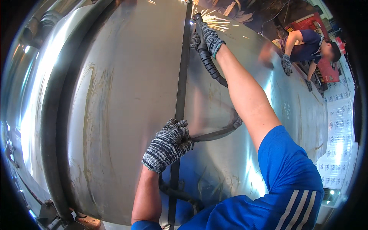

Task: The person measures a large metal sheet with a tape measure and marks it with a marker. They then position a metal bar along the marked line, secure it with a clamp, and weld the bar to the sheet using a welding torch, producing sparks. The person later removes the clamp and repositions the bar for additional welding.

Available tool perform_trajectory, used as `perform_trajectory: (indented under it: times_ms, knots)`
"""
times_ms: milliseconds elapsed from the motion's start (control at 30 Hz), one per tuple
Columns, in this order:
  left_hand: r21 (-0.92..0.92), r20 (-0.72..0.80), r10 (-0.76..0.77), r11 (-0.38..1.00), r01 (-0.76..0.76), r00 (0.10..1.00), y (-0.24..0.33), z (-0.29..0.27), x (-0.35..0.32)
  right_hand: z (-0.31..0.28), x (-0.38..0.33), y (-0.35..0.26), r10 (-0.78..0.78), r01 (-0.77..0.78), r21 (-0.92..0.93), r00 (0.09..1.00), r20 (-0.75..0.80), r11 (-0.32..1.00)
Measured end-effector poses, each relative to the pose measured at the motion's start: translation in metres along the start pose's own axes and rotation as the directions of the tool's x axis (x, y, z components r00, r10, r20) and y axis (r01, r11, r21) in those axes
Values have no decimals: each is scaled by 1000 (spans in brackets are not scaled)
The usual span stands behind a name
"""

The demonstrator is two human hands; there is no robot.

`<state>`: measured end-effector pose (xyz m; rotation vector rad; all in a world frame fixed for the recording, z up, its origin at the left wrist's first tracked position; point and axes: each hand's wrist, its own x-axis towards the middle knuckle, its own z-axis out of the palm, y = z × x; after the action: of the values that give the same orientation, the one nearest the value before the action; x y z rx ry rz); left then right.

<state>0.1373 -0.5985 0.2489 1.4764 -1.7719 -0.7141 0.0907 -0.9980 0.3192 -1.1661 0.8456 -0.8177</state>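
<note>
My right hand (pixel 211 37), in a black-and-white knit glove, is closed round the handle of a black welding torch (pixel 202 46) at the far end of a dark metal strip (pixel 183 80). Bright sparks (pixel 210 20) spray to the right from the torch tip. The strip runs from far to near over a large curved sheet of shiny metal (pixel 142 76). My left hand (pixel 166 146), gloved alike, lies over the strip nearer to me, its fingers wrapped round the torch's black cable (pixel 216 135). That cable loops out to the right, passing partly behind my right arm.
A thick dark curved band (pixel 57 103) crosses the metal on the left. At the right, a co-worker (pixel 306 48) in a dark shirt and gloves leans over the sheet's edge. Red equipment (pixel 330 71) stands behind. More cable (pixel 184 195) lies close to my body.
</note>
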Motion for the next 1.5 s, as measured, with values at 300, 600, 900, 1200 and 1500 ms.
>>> perform_trajectory:
  times_ms: [300,600,900,1200,1500]
  knots:
    - [78,54,-92,993,88,994,14,-8,5,-6,-12,-20,12,-16,110,999,38,994]
    - [155,40,-115,982,108,993,12,-5,6,-6,2,-19,31,-35,140,999,34,990]
    - [33,26,-261,965,260,965,12,-3,4,-24,3,-26,60,-57,148,998,-18,987]
    - [-433,50,-225,873,224,973,-8,10,-4,-48,20,-15,47,-42,128,998,-37,991]
    - [-566,235,-286,737,370,929,27,-19,-43,-56,22,-16,54,-48,52,991,-124,998]
